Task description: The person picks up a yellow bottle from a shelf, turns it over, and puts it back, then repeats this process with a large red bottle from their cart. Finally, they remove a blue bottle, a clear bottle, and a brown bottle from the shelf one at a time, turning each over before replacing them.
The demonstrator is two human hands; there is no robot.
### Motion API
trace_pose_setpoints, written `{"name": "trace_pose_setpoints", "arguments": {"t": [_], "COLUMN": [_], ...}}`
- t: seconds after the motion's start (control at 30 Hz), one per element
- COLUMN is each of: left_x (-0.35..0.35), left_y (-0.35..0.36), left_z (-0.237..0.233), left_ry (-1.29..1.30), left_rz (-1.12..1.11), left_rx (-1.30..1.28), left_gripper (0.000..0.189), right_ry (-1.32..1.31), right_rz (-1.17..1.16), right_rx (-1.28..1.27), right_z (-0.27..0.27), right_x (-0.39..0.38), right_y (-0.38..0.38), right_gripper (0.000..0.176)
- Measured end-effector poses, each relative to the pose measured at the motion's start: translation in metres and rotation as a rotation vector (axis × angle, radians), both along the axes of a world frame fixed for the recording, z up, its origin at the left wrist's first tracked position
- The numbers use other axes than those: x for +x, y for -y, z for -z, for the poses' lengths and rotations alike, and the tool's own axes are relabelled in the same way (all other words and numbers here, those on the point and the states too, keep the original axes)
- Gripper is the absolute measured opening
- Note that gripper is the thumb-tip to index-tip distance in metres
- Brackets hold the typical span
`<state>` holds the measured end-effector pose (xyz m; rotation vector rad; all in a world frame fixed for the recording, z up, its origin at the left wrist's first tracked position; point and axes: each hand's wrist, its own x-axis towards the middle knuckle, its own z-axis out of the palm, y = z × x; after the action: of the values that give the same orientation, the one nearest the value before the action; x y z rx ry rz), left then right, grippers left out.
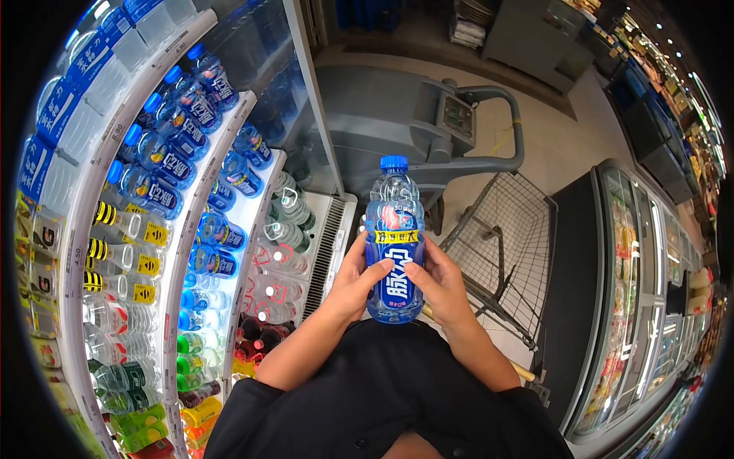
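Observation:
Upright in front of my chest is a clear drink bottle [394,206] with a blue cap and a blue label with white characters. My left hand [358,277] is closed around its left side, the thumb lying across the label. From the other side my right hand [443,277] grips it too, its thumb also on the label. The fingers behind the bottle are hidden. To the left, similar blue-capped bottles [164,159] stand in rows on the cooler shelves.
A lit drinks cooler with curved shelf edges [126,107] fills the left side. Ahead stands a large grey machine [382,107] with a looped handle. A wire shopping cart [508,252] is to the right, beside a glass-doored freezer [612,306]. Grey floor [550,145] shows between them.

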<state>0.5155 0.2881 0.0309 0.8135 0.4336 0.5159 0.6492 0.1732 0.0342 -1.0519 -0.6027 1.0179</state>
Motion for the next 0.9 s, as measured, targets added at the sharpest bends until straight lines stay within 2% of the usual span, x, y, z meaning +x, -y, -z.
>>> {"name": "trace_pose_setpoints", "arguments": {"t": [0.03,0.9], "left_x": [0.000,0.015], "left_y": [-0.001,0.005], "left_z": [0.002,-0.004], "left_ry": [0.005,-0.062], "left_rz": [0.020,0.056], "left_rx": [-0.005,0.085], "left_gripper": [0.073,0.074], "right_ry": [0.007,0.015], "right_rz": [0.012,0.105], "right_rx": [0.007,-0.035], "right_z": [0.002,0.010], "right_x": [0.000,0.000], "right_y": [0.000,0.012], "right_gripper": [0.070,0.067]}}
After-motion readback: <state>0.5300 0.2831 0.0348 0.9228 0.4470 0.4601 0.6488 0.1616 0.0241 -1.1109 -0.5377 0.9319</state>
